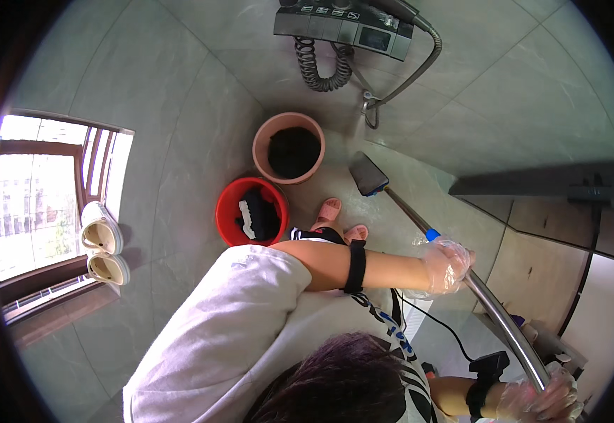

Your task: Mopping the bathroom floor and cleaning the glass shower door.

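Observation:
My left hand (447,264), in a clear plastic glove, grips the middle of a long metal pole with a blue collar (433,234). My right hand (542,396), also gloved, closes round the pole's upper end at the bottom right. At the pole's lower end, a flat grey head with blue edging, apparently a flat mop (369,174), rests on the tiled floor. It lies ahead of my feet in pink slippers (329,210). A red bucket (222,211) holds black and white cloth or clothing. Beside it a pink bucket (260,153) has dark contents.
A grey shower panel (333,29) with a coiled hose (324,79) and a hand sprayer is on the wall ahead. Cream clogs (101,232) stand by the window at left. A dark-topped cabinet (534,264) is at right. A black cable (439,322) hangs near my right arm.

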### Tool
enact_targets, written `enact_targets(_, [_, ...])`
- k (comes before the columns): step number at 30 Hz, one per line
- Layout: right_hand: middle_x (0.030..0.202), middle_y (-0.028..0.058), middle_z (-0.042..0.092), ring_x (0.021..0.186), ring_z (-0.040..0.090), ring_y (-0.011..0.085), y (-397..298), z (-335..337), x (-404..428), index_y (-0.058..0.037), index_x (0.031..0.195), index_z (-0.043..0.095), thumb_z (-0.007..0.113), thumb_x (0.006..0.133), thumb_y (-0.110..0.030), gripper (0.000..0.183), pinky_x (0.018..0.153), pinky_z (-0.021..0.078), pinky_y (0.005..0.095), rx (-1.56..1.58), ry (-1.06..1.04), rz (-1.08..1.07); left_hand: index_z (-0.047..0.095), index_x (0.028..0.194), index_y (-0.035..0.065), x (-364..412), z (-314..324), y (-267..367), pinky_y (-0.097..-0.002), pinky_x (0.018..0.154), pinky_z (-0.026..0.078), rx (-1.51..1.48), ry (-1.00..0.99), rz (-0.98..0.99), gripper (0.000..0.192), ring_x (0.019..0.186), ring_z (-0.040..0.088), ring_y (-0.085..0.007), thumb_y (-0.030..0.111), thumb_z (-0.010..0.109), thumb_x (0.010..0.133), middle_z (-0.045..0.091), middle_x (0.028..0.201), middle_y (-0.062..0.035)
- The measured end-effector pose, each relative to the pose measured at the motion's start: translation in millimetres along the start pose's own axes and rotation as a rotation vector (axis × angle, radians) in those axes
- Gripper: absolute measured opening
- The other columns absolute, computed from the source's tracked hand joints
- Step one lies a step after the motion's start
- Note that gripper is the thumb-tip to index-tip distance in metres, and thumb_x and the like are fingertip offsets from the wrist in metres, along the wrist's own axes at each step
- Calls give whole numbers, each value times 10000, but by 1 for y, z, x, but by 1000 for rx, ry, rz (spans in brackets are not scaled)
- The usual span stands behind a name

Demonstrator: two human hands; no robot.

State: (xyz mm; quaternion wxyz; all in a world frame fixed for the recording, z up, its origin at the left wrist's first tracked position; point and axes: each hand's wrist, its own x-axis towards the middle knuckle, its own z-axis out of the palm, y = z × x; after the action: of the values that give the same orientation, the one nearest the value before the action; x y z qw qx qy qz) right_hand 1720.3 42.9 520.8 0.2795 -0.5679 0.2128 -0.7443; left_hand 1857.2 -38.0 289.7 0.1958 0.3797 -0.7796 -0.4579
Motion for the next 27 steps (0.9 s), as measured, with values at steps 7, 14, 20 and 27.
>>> enact_targets(7, [562,-25,358,496,363,107,6,-18,-7,-126,629,399,465,942,-163,321,496,326,290,252,104,39,548,876,65,14,12,1,-430,661,479,123,-113,-28,325,770,618,-318,326,674,729,618,811,-122])
enact_targets(14, [487,-48,242,447,289,59,23,-3,-14,-150,605,286,512,918,-232,395,514,276,215,-634,756,-209,554,919,65,27,29,-4,-435,674,482,251,-193,-7,373,804,623,-322,374,669,743,623,844,-125])
enact_targets(20, [522,-28,267,486,282,93,1,-61,-23,-136,673,342,474,922,-278,316,568,326,269,-82,228,95,561,911,45,28,34,-7,-437,679,482,280,-73,40,396,826,615,-325,393,658,750,618,866,-143])
enact_targets(27, [524,-24,287,486,320,105,0,-73,-15,-144,643,361,488,909,-249,313,601,343,318,-28,257,81,565,912,44,33,18,-4,-426,714,479,289,-67,64,407,855,612,-310,407,656,751,623,866,-131])
